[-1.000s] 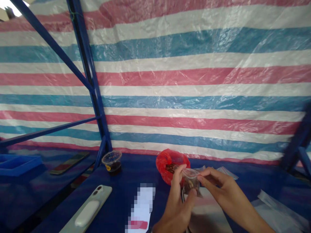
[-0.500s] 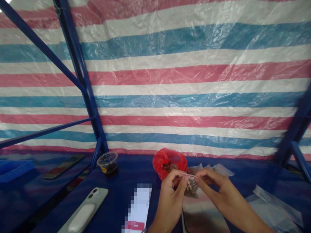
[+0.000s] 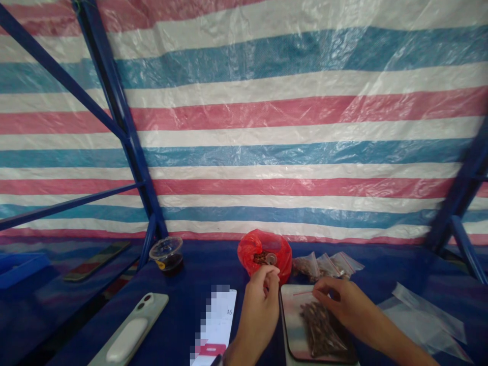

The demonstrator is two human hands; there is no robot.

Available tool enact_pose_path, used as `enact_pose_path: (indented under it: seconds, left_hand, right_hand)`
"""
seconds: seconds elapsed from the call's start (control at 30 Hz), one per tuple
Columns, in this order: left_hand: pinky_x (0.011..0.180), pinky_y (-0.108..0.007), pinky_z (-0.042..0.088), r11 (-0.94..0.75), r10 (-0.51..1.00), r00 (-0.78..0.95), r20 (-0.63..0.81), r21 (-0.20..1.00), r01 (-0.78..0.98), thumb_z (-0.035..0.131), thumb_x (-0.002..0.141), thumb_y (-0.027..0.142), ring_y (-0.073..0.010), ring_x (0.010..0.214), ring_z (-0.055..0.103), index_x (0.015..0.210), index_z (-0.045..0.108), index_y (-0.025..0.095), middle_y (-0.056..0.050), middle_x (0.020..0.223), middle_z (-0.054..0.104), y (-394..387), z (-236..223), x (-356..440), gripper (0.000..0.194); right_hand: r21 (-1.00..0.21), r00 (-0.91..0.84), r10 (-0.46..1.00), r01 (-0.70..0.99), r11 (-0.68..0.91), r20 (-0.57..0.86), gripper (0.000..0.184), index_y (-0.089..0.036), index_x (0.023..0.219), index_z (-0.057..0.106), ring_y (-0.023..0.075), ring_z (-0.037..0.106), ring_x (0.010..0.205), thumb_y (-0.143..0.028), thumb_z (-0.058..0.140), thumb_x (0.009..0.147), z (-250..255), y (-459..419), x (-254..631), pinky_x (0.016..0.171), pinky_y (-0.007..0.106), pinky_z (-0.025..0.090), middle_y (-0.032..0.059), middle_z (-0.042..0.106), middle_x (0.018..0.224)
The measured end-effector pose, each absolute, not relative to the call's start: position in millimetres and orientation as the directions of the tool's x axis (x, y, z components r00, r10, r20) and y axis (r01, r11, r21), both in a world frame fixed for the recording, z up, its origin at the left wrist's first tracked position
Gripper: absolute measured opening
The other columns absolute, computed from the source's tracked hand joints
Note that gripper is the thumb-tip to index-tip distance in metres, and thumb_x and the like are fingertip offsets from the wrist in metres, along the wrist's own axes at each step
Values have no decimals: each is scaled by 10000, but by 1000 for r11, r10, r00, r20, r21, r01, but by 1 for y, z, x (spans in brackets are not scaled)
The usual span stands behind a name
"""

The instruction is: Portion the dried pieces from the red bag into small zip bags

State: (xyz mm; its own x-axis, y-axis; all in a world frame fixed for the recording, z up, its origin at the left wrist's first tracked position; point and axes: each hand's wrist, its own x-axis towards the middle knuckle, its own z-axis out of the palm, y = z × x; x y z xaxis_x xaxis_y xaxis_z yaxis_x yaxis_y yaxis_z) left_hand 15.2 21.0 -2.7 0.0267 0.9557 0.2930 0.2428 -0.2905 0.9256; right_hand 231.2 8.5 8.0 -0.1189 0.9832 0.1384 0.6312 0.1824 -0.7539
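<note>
A clear zip bag [image 3: 324, 333] with dark brown dried pieces inside lies over a shiny flat plate [image 3: 295, 325] with a dark rim, which looks like a small scale. My right hand [image 3: 343, 305] pinches the bag's top edge at its right corner. Just left of the plate, my left hand [image 3: 263, 302] is closed with fingers curled, its fingertips at the front of a red plastic bag [image 3: 249, 251]. What those fingers hold, if anything, is hidden. Inside the open red bag are brown pieces [image 3: 260, 257] and a small round clear thing [image 3: 271, 258].
Several small filled zip bags [image 3: 328, 265] lie behind the plate. Flat clear bags [image 3: 423, 323] are at right. To the left are a phone with a lit screen [image 3: 219, 320], another phone [image 3: 152, 305] with a white case [image 3: 127, 339] on it, and a lidded cup [image 3: 168, 256].
Both hands were holding the zip bag up and pressing along its top. The left hand has let go and moved left; the right has lowered the bag over the plate.
</note>
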Motion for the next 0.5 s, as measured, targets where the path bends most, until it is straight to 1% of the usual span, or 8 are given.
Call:
enact_pose_path:
  seconds: [0.1, 0.2, 0.3, 0.37, 0.5]
  left_hand:
    - [802, -323, 468, -327, 942, 47, 332, 879, 347, 450, 1022, 384, -231, 892, 690, 1001, 721, 211, -68, 969, 760, 22, -5, 10, 322]
    - [771, -306, 450, -372, 926, 92, 366, 841, 394, 426, 1027, 323, -211, 842, 668, 992, 711, 227, -46, 945, 745, 19, -5, 8, 303]
    - [744, -295, 436, -396, 916, 111, 386, 823, 408, 425, 1022, 293, -201, 808, 653, 959, 703, 236, -32, 924, 743, 18, -5, 7, 291]
    - [728, -289, 428, -401, 914, 120, 388, 817, 414, 428, 1012, 272, -195, 790, 648, 919, 701, 236, -25, 899, 744, 18, -6, 6, 290]
    - [709, -283, 421, -403, 914, 131, 385, 813, 420, 431, 998, 250, -190, 776, 658, 868, 701, 234, -20, 855, 742, 21, -6, 5, 300]
  right_hand:
    - [-689, -80, 971, 691, 218, 227, 302, -237, 857, 786, 270, 730, 814, -431, 555, 868, -1, 11, 234, 783, 354, 529, 70, 803, 851]
    - [-673, -39, 953, 699, 240, 300, 353, -239, 976, 807, 295, 758, 909, -462, 550, 885, -2, 15, 241, 820, 372, 560, 88, 825, 958]
    - [-675, 24, 927, 693, 256, 375, 360, -254, 950, 809, 297, 768, 947, -489, 540, 905, -3, 14, 253, 829, 361, 578, 88, 837, 1008]
    - [-688, 80, 911, 683, 246, 405, 373, -262, 916, 804, 289, 775, 899, -521, 536, 908, -5, 11, 261, 802, 346, 588, 81, 842, 979]
    - [-714, 182, 891, 672, 195, 415, 404, -253, 846, 781, 280, 771, 792, -576, 541, 872, -8, 5, 273, 720, 329, 602, 84, 839, 913]
